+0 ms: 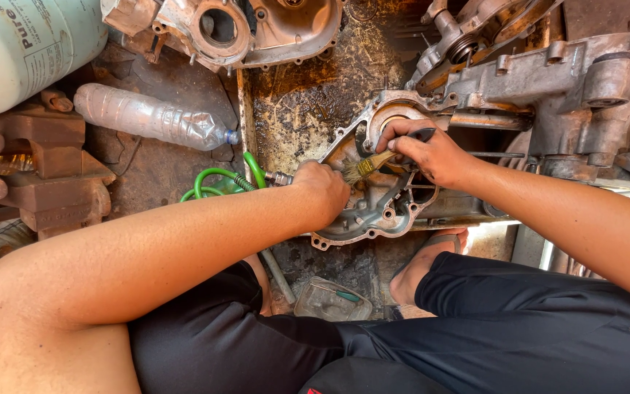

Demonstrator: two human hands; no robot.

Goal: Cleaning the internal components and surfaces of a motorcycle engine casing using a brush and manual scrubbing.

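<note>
A small paintbrush with pale worn bristles (362, 168) is held in the right hand (432, 153), fingers closed round its handle, while the grimy grey cast-metal engine cover (373, 211) on the oily floor (308, 102) is steadied by the clenched left hand (322, 191); short firm strokes into recesses are advised

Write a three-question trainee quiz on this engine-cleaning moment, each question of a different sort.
1. True or false: the right hand holds a paintbrush.
2. The left hand rests on: A) the plastic bottle, B) the engine cover, C) the gas cylinder?
3. What colour is the coiled hose beside the left hand?

Key:
1. True; its bristles point toward the left hand.
2. B.
3. Green.
</note>
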